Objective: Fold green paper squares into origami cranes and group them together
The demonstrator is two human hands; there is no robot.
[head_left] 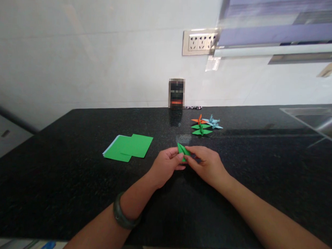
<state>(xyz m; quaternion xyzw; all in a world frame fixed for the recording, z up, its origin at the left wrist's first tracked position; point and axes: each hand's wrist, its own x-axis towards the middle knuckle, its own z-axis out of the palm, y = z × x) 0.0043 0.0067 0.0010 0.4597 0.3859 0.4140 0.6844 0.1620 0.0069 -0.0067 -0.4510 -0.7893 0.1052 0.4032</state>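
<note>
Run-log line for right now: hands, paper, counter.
left hand: holding folded green paper | right hand: pinching same paper | black counter: green sheets at left, folded paper figures beyond hands

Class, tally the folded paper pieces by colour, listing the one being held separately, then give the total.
Orange paper bird: 1
Light blue paper birds: 2
Green paper birds: 2
Folded green paper, held: 1
Total: 6

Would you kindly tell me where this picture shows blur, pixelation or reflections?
Head view: purple panel blurred and streaky at upper right; upright device pixelated; glossy dark countertop mirroring it; folded green paper between left hand and right hand small but discernible.
</note>
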